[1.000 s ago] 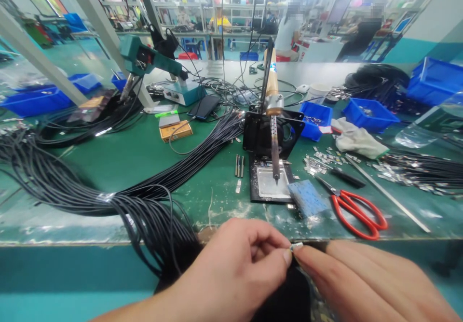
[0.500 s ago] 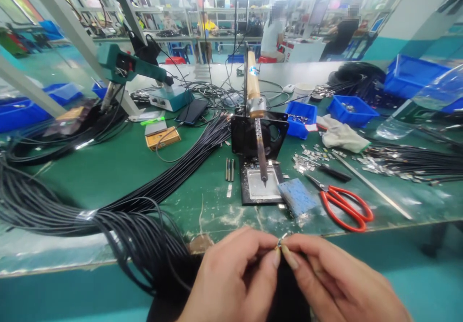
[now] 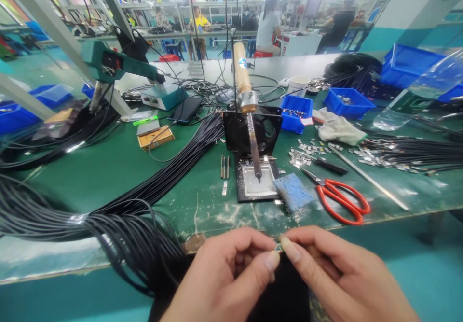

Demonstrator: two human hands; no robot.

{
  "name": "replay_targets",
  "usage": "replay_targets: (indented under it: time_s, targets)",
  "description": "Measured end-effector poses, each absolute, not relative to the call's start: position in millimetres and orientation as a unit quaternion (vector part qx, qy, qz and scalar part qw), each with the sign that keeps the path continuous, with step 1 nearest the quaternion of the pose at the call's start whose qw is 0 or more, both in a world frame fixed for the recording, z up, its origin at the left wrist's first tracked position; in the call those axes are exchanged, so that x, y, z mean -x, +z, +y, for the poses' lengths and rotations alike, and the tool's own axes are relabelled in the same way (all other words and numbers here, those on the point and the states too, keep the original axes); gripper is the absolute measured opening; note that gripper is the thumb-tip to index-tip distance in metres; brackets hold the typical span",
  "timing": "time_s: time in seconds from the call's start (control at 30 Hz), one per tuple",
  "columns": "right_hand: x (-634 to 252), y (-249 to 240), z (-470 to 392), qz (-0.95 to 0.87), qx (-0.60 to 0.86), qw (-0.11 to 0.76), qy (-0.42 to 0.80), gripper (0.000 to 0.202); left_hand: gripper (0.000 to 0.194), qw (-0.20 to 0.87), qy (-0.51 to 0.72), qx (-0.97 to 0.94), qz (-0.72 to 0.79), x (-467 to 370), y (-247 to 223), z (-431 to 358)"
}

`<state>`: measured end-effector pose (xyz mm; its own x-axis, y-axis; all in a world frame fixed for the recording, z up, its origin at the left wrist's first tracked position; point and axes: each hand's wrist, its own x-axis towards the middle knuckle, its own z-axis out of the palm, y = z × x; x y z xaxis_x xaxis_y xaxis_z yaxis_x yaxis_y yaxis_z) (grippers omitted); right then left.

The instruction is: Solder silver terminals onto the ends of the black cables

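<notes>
My left hand (image 3: 231, 273) and my right hand (image 3: 340, 278) meet in front of the bench edge, fingertips pinched together on a tiny metal connector piece (image 3: 278, 248) at a black cable's end. The cable itself is mostly hidden under my fingers. Just beyond, a wooden-handled soldering iron (image 3: 248, 119) hangs tip-down over a small metal tray (image 3: 257, 187). A blue sponge (image 3: 292, 191) lies beside the tray. A thick bundle of black cables (image 3: 119, 216) runs from the left across the green table and drops over the edge near my left hand.
Red-handled scissors (image 3: 342, 200) lie to the right, beyond them loose metal clips (image 3: 307, 152) and a white cloth (image 3: 336, 130). Blue bins (image 3: 347, 103) stand further back. A green dispenser tool (image 3: 115, 66) stands at the back left. People work in the distance.
The view has shifted so the bench things sit further left and up. My hands stay pinched together on the small piece, fingertips now closer over it.
</notes>
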<state>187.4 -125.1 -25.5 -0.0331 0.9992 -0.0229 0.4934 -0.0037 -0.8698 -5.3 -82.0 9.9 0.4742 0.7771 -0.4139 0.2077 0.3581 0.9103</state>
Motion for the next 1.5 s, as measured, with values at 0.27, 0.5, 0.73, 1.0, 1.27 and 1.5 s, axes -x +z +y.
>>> replay_targets:
  time_s: [0.27, 0.5, 0.73, 1.0, 1.27, 1.5]
  targets:
    - [-189, -28, -128, -0.608, 0.606, 0.337, 0.388, 0.030, 0.020, 0.701, 0.215, -0.494, 0.467, 2, 11, -81]
    - [-188, -26, -129, -0.601, 0.605, 0.335, 0.401, 0.026, 0.022, 0.690, 0.208, -0.508, 0.472, 0, 11, -82]
    - [-193, -26, -128, -0.658, 0.593, 0.351, 0.304, 0.019, 0.022, 0.690, 0.197, -0.503, 0.481, 0, 11, -80]
    - [-220, -1, -116, -0.838, 0.426, 0.316, 0.128, 0.029, 0.026, 0.666, 0.121, -0.540, 0.500, 5, 22, -79]
    - [-215, 17, -105, -0.878, 0.368, 0.280, 0.124, 0.040, 0.028, 0.637, 0.113, -0.612, 0.456, 10, 25, -81]
    - [-211, 19, -101, -0.892, 0.339, 0.274, 0.120, 0.048, 0.029, 0.621, 0.095, -0.648, 0.430, 13, 25, -79]
